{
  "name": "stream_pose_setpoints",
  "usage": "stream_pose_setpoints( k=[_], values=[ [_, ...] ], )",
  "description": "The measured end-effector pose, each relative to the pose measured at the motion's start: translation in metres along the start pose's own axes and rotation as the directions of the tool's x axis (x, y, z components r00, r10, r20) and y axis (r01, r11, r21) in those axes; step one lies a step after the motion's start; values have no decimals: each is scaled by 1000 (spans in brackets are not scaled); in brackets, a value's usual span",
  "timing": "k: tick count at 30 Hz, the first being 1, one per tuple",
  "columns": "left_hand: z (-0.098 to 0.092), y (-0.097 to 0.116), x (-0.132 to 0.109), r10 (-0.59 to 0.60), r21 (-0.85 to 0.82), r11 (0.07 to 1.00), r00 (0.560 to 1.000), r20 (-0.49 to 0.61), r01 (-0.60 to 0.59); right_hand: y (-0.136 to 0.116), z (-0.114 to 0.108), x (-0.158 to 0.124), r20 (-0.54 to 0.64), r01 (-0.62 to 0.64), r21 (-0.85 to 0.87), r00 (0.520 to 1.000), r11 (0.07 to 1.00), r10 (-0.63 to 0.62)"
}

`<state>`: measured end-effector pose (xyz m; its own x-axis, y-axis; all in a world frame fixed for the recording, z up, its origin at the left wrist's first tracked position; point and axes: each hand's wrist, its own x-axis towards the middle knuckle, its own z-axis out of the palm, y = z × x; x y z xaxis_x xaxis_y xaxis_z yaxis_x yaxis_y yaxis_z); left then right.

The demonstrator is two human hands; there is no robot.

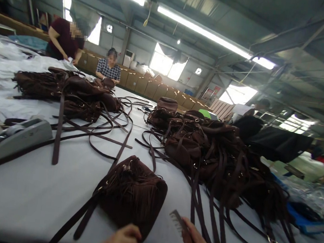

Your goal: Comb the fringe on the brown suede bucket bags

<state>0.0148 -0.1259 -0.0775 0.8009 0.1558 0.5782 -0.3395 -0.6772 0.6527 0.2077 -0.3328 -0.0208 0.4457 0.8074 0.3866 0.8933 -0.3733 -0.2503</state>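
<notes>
A dark brown fringed bag (135, 195) lies on the white table in front of me, its long strap running off to the lower left. My left hand (124, 241) is closed at the bag's near edge, fingers curled against it. Just right of the bag, my right hand (197, 241) grips a grey comb (178, 220) with its teeth toward the lower left. The comb is apart from the fringe. The bottom of the frame cuts off part of both hands.
More brown fringed bags (185, 146) with trailing straps are heaped on the right, and another pile of bags (79, 91) sits at the left. A grey tape dispenser (21, 135) stands on the table (68, 189). Two people work at the far side.
</notes>
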Motion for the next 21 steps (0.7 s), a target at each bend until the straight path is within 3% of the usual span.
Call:
stream_pose_setpoints(
  k=[2, 3, 4, 6, 9, 11, 13, 16, 21],
  values=[
    [-24, -9, 24, -136, 8, 990, 977, -164, 140, -23, -10, 27, -12, 211, -34, 977, 977, -211],
    [-34, -15, 38, -261, 7, 962, 922, -287, 275, -38, -14, 42, -11, 307, -78, 951, 948, -309],
    [-42, -23, 51, -336, 24, 931, 878, -341, 366, -54, -17, 58, 9, 389, -134, 920, 912, -391],
    [-47, -39, 69, -349, 104, 916, 897, -272, 388, -86, -19, 91, 91, 526, -200, 850, 827, -519],
    [-37, -61, 69, -258, 140, 954, 964, -57, 264, -118, -9, 133, 338, 697, -207, 710, 687, -618],
    [-28, -73, 58, -235, 101, 967, 972, -14, 236, -123, 1, 150, 482, 748, -186, 635, 638, -604],
    [-21, -81, 48, -257, 82, 962, 966, -38, 259, -116, 9, 154, 589, 755, -168, 592, 634, -550],
    [-17, -88, 40, -300, 103, 947, 953, -54, 304, -97, 9, 142, 659, 725, -177, 590, 666, -467],
    [-14, -94, 41, -269, 267, 932, 961, 59, 244, -71, -11, 97, 694, 555, -220, 667, 803, -271]
  ],
)
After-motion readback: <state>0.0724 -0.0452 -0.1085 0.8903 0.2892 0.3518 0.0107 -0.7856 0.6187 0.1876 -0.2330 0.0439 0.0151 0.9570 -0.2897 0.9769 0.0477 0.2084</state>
